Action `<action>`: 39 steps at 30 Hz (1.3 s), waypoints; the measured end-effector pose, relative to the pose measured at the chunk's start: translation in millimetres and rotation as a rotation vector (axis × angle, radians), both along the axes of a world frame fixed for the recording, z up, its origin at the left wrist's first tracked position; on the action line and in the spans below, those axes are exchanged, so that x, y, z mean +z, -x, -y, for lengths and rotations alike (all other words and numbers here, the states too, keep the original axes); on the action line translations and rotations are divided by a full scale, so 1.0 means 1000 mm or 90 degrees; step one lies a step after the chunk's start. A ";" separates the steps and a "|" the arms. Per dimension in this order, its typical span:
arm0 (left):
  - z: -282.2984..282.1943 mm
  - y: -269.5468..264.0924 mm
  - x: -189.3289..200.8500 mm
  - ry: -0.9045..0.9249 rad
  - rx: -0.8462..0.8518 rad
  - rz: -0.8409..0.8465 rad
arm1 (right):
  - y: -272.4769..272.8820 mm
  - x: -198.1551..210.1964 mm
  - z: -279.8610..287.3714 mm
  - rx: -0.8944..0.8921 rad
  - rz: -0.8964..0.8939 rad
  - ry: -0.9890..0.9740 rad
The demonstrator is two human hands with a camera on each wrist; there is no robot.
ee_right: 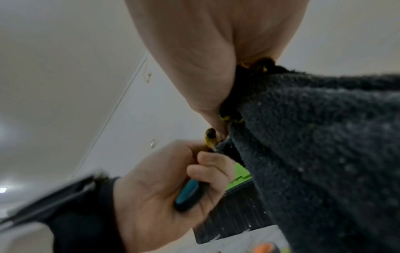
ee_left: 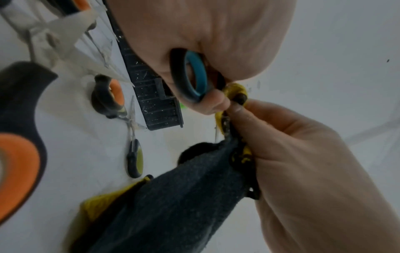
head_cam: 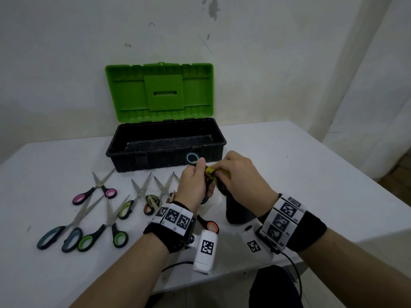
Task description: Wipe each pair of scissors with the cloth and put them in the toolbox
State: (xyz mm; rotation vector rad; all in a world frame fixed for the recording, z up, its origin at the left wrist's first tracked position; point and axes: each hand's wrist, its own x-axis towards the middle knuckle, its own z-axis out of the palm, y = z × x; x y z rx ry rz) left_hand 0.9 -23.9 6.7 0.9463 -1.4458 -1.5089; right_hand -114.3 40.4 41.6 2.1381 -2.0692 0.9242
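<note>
The left hand (head_cam: 193, 182) is curled round the handles of the black scissors with blue-lined finger loops (ee_left: 195, 77). Just right of that grip, the right hand (head_cam: 241, 174) pinches the dark grey cloth with yellow edging (ee_left: 194, 184) over the hidden blades. Beyond both grips stands the open black plastic toolbox with green lid (head_cam: 165, 150).
</note>
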 end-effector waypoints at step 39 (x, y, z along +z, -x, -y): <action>0.009 -0.003 0.002 -0.024 0.079 -0.047 | 0.008 -0.011 -0.005 -0.013 0.017 0.034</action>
